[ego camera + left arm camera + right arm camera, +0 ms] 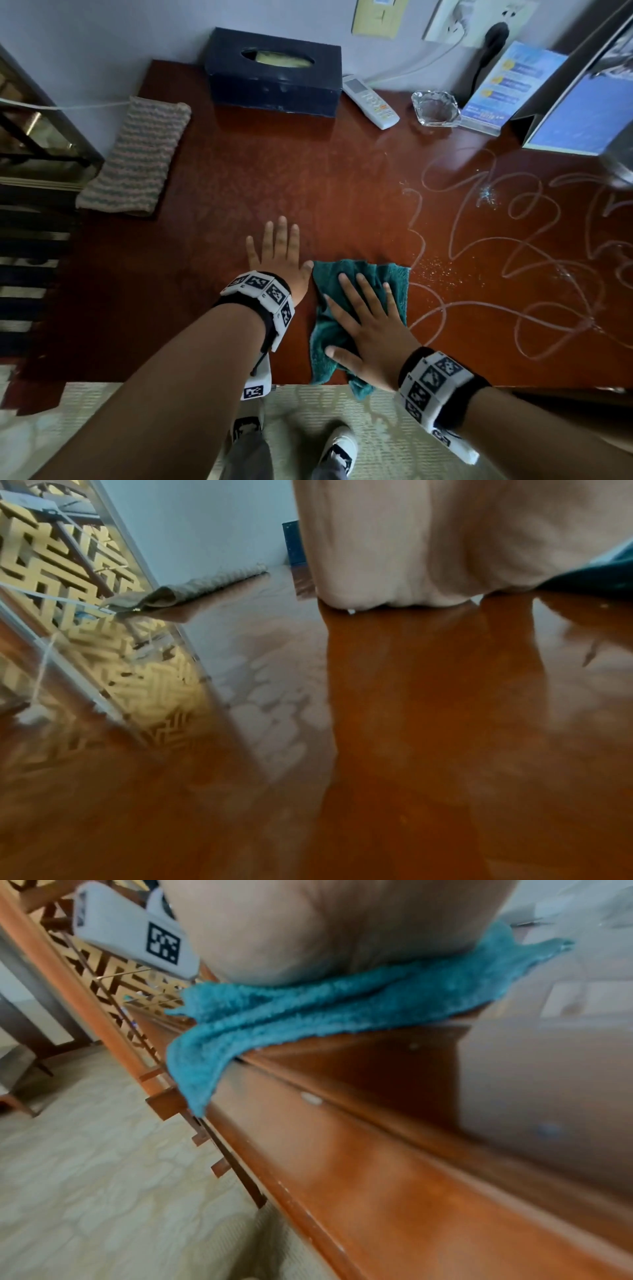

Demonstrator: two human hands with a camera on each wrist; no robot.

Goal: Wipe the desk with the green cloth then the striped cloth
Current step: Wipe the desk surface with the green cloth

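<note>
Your right hand [368, 325] lies flat on the green cloth [342, 308], palm down, fingers straight and spread apart, pressing the cloth onto the desk [274, 178] near its front edge. Your forearm comes in from the lower right, and the wrist sits just over the desk's front edge. The right wrist view shows the heel of that hand [342, 928] bearing on the green cloth [325, 1007], and 1 corner of the cloth hangs over the desk's front edge [342, 1150].

Your left hand [279, 253] rests flat on the bare desk just left of the cloth, fingers straight and slightly fanned, holding nothing. Its thumb reaches toward the cloth's upper left corner; you cannot tell whether it touches. In the left wrist view the palm [428, 547] sits on the glossy wood [411, 723].

The striped cloth [137, 157] lies folded at the desk's far left corner, well apart from both hands. White scribbled lines [513, 246] mark the desk to the right of the green cloth. Along the back wall stand a dark tissue box [274, 72], a white remote control [370, 101] and a glass ashtray [435, 108].
</note>
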